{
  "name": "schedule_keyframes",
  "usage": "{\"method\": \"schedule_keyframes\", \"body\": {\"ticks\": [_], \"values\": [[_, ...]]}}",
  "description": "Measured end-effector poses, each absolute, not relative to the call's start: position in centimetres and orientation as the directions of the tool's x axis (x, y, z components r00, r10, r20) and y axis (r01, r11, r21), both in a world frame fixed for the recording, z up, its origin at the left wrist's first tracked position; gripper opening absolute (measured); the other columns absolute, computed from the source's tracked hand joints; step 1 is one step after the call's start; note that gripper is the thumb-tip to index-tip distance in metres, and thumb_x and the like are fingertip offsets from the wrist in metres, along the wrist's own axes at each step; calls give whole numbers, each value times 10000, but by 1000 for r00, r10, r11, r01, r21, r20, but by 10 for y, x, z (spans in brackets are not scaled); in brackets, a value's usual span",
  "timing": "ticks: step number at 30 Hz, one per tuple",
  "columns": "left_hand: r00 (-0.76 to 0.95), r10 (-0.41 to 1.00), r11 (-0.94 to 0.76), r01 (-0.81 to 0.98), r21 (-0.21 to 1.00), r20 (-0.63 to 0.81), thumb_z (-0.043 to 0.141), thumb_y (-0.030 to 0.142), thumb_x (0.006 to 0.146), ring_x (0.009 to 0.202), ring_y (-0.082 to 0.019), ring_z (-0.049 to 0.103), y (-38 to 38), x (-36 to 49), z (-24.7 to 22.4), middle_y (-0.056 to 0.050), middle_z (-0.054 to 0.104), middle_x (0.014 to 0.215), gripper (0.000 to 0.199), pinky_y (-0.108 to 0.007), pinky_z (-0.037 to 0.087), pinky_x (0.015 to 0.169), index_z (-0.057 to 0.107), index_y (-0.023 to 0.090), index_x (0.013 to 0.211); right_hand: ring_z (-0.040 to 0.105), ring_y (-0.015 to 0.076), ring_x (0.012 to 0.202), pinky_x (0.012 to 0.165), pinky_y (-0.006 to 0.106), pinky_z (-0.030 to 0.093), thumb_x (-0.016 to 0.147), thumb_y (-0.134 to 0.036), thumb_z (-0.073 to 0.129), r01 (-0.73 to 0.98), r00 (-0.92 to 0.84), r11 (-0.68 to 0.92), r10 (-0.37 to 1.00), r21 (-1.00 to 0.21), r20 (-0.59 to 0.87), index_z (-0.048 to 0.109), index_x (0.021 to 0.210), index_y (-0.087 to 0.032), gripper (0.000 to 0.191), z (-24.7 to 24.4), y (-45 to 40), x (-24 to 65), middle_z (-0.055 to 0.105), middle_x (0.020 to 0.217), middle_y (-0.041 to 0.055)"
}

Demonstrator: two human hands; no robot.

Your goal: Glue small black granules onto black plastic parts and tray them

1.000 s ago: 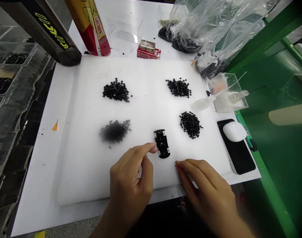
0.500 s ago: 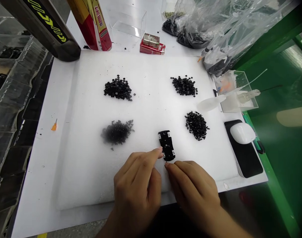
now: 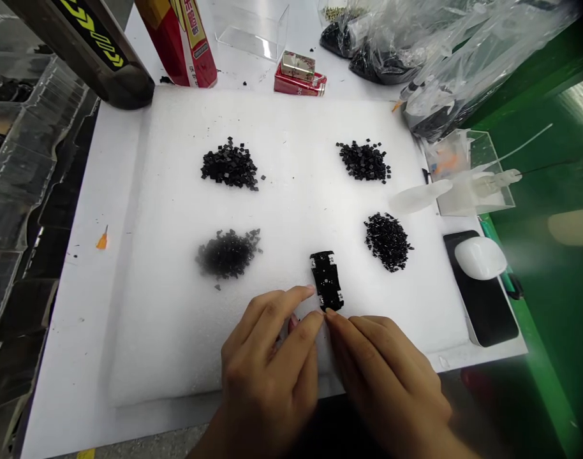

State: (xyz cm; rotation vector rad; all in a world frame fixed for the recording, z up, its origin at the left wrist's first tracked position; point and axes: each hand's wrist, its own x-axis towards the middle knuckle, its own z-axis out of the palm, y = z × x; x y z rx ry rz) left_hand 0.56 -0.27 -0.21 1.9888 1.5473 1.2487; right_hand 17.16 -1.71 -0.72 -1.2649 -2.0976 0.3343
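A small black chassis-shaped plate with silvery spots near its corners lies on the white foam pad. My left hand is beside it on the left, index finger stretched to the plate's edge. Another finger of that hand reaches to the fingertips of my right hand. The right hand's fingers are pinched together at the plate's near end; whatever is between them is hidden or too small to make out.
Piles of tiny black pieces lie on the pad: far left, near left, far right and near right. To the right are a white mouse and a clear box. Plastic bags lie at the back.
A finger of my left hand has come forward to meet the right fingertips. The right hand has shifted slightly right in the picture, as has the whole scene near the plate.
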Motion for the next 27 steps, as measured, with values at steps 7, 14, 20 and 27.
{"method": "schedule_keyframes", "body": {"ticks": [7, 14, 20, 27], "values": [[99, 882, -406, 658, 634, 461, 612, -111, 847, 1018, -233, 648, -2, 5, -3, -143, 733, 1202, 313, -374, 614, 778, 772, 91, 1026, 702, 148, 780, 699, 266, 603, 920, 10, 701, 756, -209, 447, 857, -478, 471, 680, 1170, -155, 299, 6, 1, 182, 730, 935, 45], [110, 885, -404, 661, 632, 452, 615, -120, 836, 1018, -237, 659, -1, 8, -3, -139, 739, 1198, 336, -387, 627, 782, 782, 96, 1032, 678, 126, 760, 669, 247, 588, 924, -5, 699, 728, -181, 431, 871, -533, 457, 673, 1167, -179, 300, -5, 11, 184, 723, 927, 22], [116, 878, -408, 687, 601, 464, 625, -119, 835, 1017, -234, 661, -1, 9, -3, -137, 745, 1192, 343, -371, 625, 765, 780, 100, 1048, 670, 114, 784, 710, 236, 581, 919, 4, 702, 703, -163, 415, 884, -577, 438, 689, 1141, -157, 275, -7, 10, 184, 715, 931, 24], [143, 866, -418, 733, 537, 479, 631, -101, 847, 997, -254, 660, -4, 12, -3, -146, 758, 1196, 305, -397, 604, 749, 767, 83, 1049, 670, 152, 851, 759, 287, 578, 953, -39, 653, 691, -211, 411, 902, -595, 378, 674, 1243, -189, 327, -8, 13, 186, 702, 999, 38]]}}
